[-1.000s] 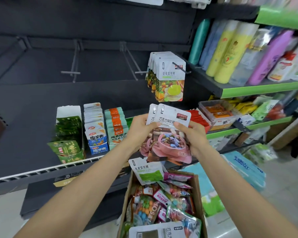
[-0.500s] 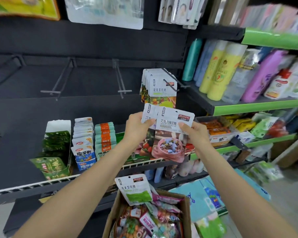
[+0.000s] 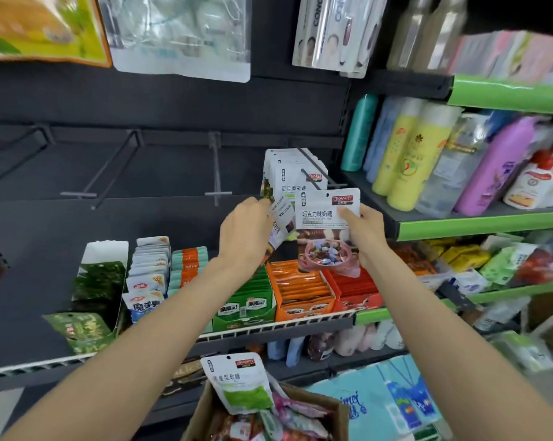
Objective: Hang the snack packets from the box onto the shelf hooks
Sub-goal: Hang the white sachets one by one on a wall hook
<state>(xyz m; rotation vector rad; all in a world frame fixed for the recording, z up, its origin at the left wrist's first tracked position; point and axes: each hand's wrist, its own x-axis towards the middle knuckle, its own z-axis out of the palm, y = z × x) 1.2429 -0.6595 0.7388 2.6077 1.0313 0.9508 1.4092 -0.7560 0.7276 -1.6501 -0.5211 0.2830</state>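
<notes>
Head view: my right hand (image 3: 366, 230) has its grip pinched on the upper right corner of a chocolate candy packet (image 3: 327, 232), held upright just below and in front of the loaded hook (image 3: 310, 173), where a row of hung packets (image 3: 289, 179) already sits. My left hand (image 3: 245, 235) grips a second packet (image 3: 281, 224), tilted, touching the left edge of the first. To the left I see two bare hooks (image 3: 216, 173). The cardboard box (image 3: 339, 412) sits at the bottom, a green packet (image 3: 238, 385) standing up out of it among others.
</notes>
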